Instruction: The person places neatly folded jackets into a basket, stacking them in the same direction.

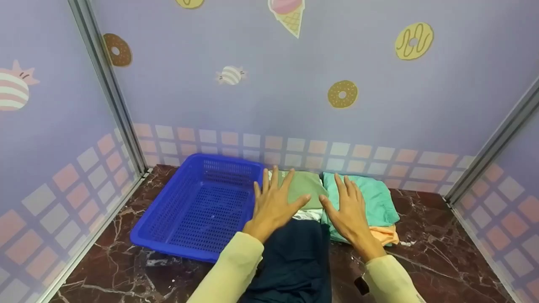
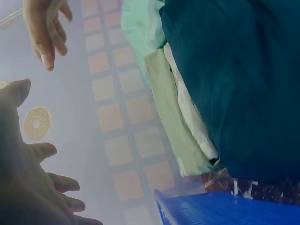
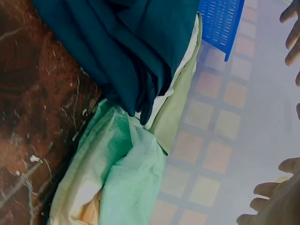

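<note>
Both hands hover with spread fingers and hold nothing. In the head view the left hand [image 1: 273, 206] is above the right rim of a blue plastic basket [image 1: 145, 229] and the dark navy folded cloth [image 1: 301, 256]. My right hand [image 1: 348, 210] is over a mint-green folded cloth [image 1: 377, 198], thumb pointing toward the left thumb. Between and behind the hands lies an olive-green folded cloth [image 1: 309, 185] on a white patterned one [image 1: 308, 214]. Peach fabric [image 1: 385, 234] shows at the mint pile's near edge. The dark cloth looks teal in both wrist views.
The slatted blue basket has nothing in it. Everything stands on a dark red marbled tabletop [image 1: 429, 252]. A purple wall [image 1: 278, 105] with sweets and tiles printed on it closes the back, and side panels with metal corner posts [image 1: 111, 84] stand left and right.
</note>
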`<state>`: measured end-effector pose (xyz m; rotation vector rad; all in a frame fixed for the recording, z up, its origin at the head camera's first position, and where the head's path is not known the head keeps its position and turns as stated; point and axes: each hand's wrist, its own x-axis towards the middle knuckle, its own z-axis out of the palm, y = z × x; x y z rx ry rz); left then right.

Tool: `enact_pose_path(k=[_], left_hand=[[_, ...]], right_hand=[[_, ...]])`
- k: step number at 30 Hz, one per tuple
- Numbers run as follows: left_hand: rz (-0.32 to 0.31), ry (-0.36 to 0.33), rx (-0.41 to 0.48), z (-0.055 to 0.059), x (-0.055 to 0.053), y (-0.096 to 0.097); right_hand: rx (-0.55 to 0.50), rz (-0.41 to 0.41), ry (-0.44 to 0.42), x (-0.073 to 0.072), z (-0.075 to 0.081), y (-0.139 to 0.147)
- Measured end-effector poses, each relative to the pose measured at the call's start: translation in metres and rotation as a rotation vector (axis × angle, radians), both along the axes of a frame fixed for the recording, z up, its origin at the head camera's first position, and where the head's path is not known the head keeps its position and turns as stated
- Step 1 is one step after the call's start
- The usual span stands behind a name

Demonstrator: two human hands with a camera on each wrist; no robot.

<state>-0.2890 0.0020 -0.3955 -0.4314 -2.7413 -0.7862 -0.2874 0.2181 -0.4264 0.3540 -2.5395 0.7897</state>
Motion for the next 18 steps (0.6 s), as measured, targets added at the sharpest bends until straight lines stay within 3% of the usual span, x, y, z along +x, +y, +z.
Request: enact_pose_path(k=[9,18], left_hand=[[-0.057,0.007,0.071,-0.014,0.014,0.001],[-0.096,0.015,0.205,-0.035,0.033,0.004]], right_hand=[[-0.125,0.076,-0.076,0.010,-0.012,0.000],[-0.237,0.122,-0.108,0.020,-0.023,0.005]])
